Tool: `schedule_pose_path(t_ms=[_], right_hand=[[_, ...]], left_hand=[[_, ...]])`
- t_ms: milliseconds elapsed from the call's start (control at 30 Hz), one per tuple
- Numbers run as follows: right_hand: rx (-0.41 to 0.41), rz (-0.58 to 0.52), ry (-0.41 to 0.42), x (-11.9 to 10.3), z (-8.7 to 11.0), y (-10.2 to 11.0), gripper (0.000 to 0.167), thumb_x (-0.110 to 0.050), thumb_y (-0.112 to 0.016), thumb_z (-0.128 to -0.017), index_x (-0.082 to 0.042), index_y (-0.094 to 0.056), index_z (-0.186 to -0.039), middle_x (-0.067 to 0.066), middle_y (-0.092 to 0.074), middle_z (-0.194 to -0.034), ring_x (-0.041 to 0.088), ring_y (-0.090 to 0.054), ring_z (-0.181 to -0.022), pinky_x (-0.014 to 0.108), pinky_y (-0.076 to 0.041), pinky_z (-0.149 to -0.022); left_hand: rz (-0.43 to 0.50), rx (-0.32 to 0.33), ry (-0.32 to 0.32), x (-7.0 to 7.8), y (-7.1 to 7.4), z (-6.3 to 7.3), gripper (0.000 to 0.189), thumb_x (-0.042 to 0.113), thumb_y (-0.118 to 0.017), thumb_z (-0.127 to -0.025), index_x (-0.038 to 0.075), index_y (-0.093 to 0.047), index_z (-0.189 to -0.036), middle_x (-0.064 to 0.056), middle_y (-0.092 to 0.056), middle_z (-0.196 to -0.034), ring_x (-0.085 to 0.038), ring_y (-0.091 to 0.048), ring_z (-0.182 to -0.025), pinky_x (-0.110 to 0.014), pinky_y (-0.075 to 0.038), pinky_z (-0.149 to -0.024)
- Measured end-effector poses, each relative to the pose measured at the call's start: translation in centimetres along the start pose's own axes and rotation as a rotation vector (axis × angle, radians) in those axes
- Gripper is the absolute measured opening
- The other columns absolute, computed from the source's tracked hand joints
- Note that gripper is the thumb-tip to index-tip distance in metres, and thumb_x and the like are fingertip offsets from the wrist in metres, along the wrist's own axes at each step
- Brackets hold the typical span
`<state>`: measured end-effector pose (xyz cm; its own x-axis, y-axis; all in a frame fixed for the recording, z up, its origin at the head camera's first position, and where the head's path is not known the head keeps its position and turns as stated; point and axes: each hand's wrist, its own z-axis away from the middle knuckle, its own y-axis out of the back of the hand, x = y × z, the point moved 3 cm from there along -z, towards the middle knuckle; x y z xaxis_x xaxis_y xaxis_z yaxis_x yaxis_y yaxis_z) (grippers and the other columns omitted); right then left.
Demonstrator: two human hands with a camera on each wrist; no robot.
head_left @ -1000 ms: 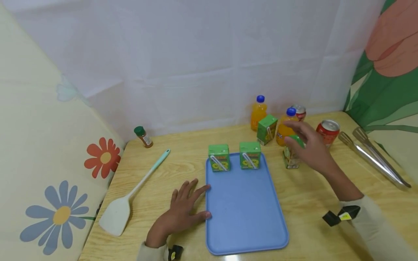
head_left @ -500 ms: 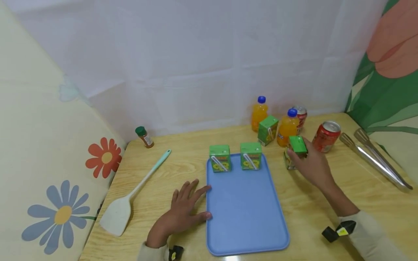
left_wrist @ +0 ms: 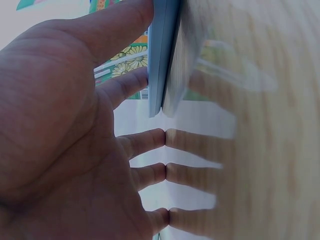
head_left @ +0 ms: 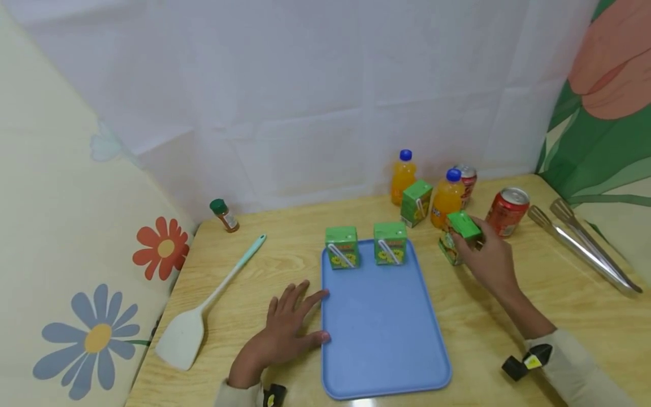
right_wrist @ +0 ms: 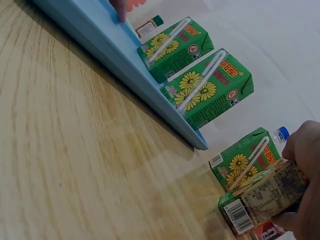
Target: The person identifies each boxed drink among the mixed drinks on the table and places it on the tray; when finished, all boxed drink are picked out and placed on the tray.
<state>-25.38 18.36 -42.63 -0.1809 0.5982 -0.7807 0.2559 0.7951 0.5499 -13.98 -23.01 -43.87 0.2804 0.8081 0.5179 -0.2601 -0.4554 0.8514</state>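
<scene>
My right hand (head_left: 488, 257) pinches a green juice carton (head_left: 464, 225) between thumb and fingers, to the right of the blue tray (head_left: 383, 333). The carton leans; in the right wrist view its printed side and barcode face the camera. Two more juice cartons, a left one (head_left: 342, 247) and a right one (head_left: 390, 243), stand upright at the tray's far end with straws on their fronts. My left hand (head_left: 285, 330) lies with spread fingers at the tray's left edge, thumb and index fingertip touching the rim, as the left wrist view (left_wrist: 75, 125) also shows.
Behind the gripped carton stand another juice carton (head_left: 416, 203), two orange soda bottles (head_left: 447, 199) and two red cans (head_left: 507, 211). Metal tongs (head_left: 585, 249) lie at the right. A white spatula (head_left: 183, 336) and a green-capped spice jar (head_left: 224, 215) are on the left.
My right hand has come down onto the juice carton and taken hold of it, and the carton has tipped. The left hand and the tray have stayed in place.
</scene>
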Motion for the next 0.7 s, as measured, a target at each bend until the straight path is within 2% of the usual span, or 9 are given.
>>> schedule_pose_path(t_ms=[67, 167, 300, 367, 533, 700], right_hand=[[0.019, 0.002, 0.012, 0.0, 0.0, 0.0, 0.062, -0.044, -0.064, -0.097, -0.005, -0.052, -0.144, 0.025, -0.065, -0.122, 0.037, -0.066, -0.103, 0.043, -0.055, -0.080], [0.034, 0.005, 0.021, 0.1, -0.1, 0.1, 0.060, -0.044, -0.063, -0.097, -0.006, -0.054, -0.143, 0.024, -0.066, -0.120, 0.036, -0.067, -0.102, 0.029, -0.055, -0.077], [0.027, 0.003, 0.009, 0.2, -0.1, 0.4, 0.060, -0.046, -0.062, -0.098, -0.007, -0.054, -0.142, 0.023, -0.067, -0.118, 0.035, -0.067, -0.102, 0.012, -0.048, -0.072], [0.016, -0.004, 0.006, 0.0, -0.2, 0.6, 0.061, -0.047, -0.062, -0.098, -0.006, -0.053, -0.143, 0.022, -0.066, -0.120, 0.035, -0.066, -0.105, 0.011, -0.046, -0.073], [0.008, -0.052, 0.056, -1.4, -0.7, 1.4, 0.061, -0.042, -0.063, -0.099, -0.003, -0.050, -0.144, 0.022, -0.062, -0.125, 0.036, -0.063, -0.111, 0.017, -0.051, -0.083], [0.017, -0.117, 0.139, -3.2, -1.0, 2.3, 0.054, -0.035, -0.065, -0.099, -0.005, -0.052, -0.142, 0.019, -0.063, -0.124, 0.037, -0.063, -0.113, 0.007, -0.046, -0.081]], left_hand=[[0.003, -0.008, 0.007, -0.1, -0.1, 0.0, 0.077, 0.054, -0.067, -0.092, 0.029, -0.035, -0.157, -0.021, -0.015, -0.164, -0.049, -0.002, -0.149, -0.073, 0.002, -0.110], [0.010, -0.021, 0.016, -0.1, -0.1, 0.0, 0.077, 0.055, -0.066, -0.092, 0.029, -0.035, -0.157, -0.020, -0.014, -0.165, -0.047, 0.000, -0.150, -0.073, 0.003, -0.110], [0.004, -0.036, 0.014, -0.1, -0.2, 0.0, 0.077, 0.055, -0.066, -0.092, 0.028, -0.035, -0.157, -0.021, -0.014, -0.165, -0.048, 0.000, -0.150, -0.073, 0.003, -0.110], [0.003, -0.043, 0.014, -0.1, -0.2, 0.0, 0.077, 0.055, -0.065, -0.093, 0.028, -0.034, -0.157, -0.021, -0.013, -0.165, -0.048, 0.001, -0.150, -0.073, 0.003, -0.110], [-0.011, -0.045, 0.013, -0.2, -0.1, -0.1, 0.078, 0.057, -0.063, -0.093, 0.029, -0.032, -0.158, -0.020, -0.011, -0.165, -0.047, 0.002, -0.150, -0.074, 0.003, -0.109], [-0.004, -0.039, 0.002, -0.1, 0.0, -0.2, 0.077, 0.056, -0.065, -0.093, 0.028, -0.033, -0.158, -0.021, -0.012, -0.165, -0.049, 0.001, -0.149, -0.075, 0.002, -0.109]])
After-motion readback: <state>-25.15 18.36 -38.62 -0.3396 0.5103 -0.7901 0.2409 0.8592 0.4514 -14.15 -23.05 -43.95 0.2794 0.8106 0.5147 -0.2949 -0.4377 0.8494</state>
